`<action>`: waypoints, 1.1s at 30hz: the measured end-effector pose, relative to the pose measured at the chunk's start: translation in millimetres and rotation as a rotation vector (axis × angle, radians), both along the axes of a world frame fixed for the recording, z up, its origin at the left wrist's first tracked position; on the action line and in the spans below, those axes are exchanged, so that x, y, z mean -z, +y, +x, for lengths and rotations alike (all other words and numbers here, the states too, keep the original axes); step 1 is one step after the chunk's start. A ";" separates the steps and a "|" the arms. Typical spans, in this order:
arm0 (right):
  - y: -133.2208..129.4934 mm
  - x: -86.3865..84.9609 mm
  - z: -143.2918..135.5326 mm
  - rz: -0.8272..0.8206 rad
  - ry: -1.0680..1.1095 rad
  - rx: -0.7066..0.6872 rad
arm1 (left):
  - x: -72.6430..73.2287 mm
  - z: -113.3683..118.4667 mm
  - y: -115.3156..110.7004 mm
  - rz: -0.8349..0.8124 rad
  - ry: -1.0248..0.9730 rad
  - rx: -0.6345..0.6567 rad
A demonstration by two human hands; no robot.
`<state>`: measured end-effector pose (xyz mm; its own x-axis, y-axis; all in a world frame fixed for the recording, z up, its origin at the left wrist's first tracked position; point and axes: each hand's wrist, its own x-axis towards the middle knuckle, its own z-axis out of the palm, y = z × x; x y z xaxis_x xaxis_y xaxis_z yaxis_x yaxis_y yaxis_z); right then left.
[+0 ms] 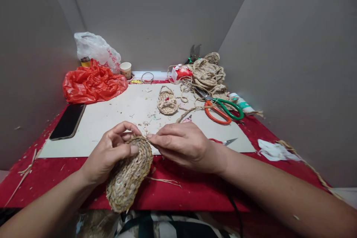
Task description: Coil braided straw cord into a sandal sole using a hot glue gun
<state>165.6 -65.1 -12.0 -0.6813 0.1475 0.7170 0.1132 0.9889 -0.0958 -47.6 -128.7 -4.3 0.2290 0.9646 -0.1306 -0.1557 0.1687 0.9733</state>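
A woven straw shoe sole (pixel 126 182), long and rounded, tilts downward near the front edge of the table. My left hand (pixel 110 152) grips its upper end, thumb on the face and fingers behind. At the sole's upper right rim, my right hand (pixel 184 145) has thumb and forefinger pinched together; what lies between them is too small to make out. Beyond the hands lies a small woven straw slipper (pixel 167 103) with a red bead on it. Scissors with one orange and one green handle (pixel 220 112) rest to its right, and small red-handled scissors (pixel 225 141) show partly behind my right wrist.
Coiled straw cord (pixel 209 72) is heaped at the back right. A red plastic bag (pixel 93 83), a paper cup (pixel 126 70) and a black phone (pixel 68 121) are on the left. White board (pixel 106 119) covers part of the red cloth (pixel 69 174). Grey walls enclose the table.
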 end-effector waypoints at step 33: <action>-37.2 14.6 77.5 -0.471 -0.666 0.896 | 10.2 9.0 19.9 0.186 0.255 -0.494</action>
<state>243.1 -102.2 -26.5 -0.4191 0.9079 0.0135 0.9040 0.4186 -0.0877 -38.6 -108.8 -14.5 -0.2702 0.9610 0.0594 0.0702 -0.0418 0.9967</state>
